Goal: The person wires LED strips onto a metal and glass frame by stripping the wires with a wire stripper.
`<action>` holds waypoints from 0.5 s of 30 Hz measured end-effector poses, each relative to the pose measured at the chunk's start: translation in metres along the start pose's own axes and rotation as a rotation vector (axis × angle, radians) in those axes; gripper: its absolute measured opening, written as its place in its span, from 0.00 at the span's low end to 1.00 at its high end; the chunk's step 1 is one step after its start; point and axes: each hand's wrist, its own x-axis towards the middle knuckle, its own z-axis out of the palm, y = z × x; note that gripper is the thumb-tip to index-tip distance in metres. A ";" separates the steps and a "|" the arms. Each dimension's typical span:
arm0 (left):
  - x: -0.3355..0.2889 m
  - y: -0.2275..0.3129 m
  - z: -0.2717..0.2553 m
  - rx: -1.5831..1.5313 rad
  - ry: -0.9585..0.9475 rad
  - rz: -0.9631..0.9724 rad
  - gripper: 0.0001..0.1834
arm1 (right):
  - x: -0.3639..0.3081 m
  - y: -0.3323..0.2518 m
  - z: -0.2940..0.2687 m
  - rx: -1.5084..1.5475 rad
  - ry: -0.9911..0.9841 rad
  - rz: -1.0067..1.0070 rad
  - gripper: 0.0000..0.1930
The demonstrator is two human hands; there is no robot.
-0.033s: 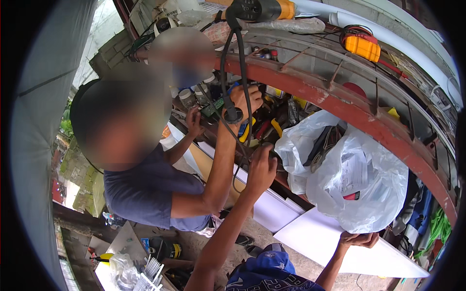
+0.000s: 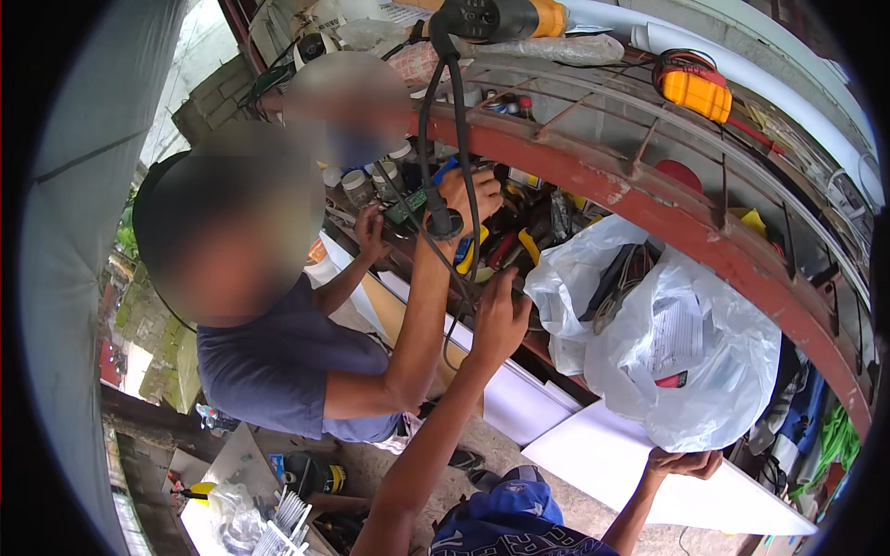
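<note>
My left hand (image 2: 501, 324) is raised at the front edge of the cluttered workbench, fingers partly stretched and apart. Nothing shows in it, though its palm side is hidden. Just beyond lie pliers with yellow-and-black handles (image 2: 528, 245). To its right sits a white plastic bag (image 2: 705, 389) holding dark cables (image 2: 623, 289) and a printed paper (image 2: 677, 335). Beneath the bag's near side, my right hand (image 2: 684, 461) has its fingers curled closed; what they grip is hidden. A black cord (image 2: 464, 120) with a plug (image 2: 444, 222) hangs in front of a co-worker's forearm.
A co-worker in a navy shirt (image 2: 287, 371) reaches over the bench from the left, one hand by a green circuit board (image 2: 405, 208). Another person (image 2: 357, 111) is behind. A red metal rail (image 2: 593, 181) crosses above the bench. White panels (image 2: 649, 463) lean below it.
My left hand's fingers have lifted slightly. My right hand stays beneath the bag, and the co-worker's arms are almost unmoved.
</note>
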 end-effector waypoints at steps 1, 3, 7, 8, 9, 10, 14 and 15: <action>0.015 0.001 0.006 0.019 0.012 -0.016 0.25 | -0.002 0.002 0.000 -0.006 0.008 0.002 0.35; 0.041 0.010 0.018 0.072 0.008 -0.096 0.29 | -0.003 0.006 0.000 -0.007 0.015 -0.032 0.37; 0.039 0.055 0.056 0.149 -0.080 0.311 0.32 | -0.005 0.010 0.003 0.008 0.069 -0.043 0.42; 0.028 0.067 0.067 -0.051 -0.117 0.245 0.29 | -0.004 0.011 0.002 -0.017 0.084 -0.044 0.42; 0.020 0.075 0.074 0.034 -0.205 0.272 0.27 | -0.004 0.011 0.003 -0.027 0.084 -0.049 0.42; 0.012 0.082 0.082 0.124 -0.225 0.271 0.25 | -0.004 0.011 0.002 -0.046 0.084 -0.051 0.42; 0.002 0.085 0.091 0.296 -0.239 0.321 0.21 | -0.002 0.008 0.005 -0.100 0.088 -0.063 0.42; 0.004 0.084 0.088 0.270 -0.313 0.300 0.21 | -0.001 0.007 0.005 -0.107 0.088 -0.063 0.42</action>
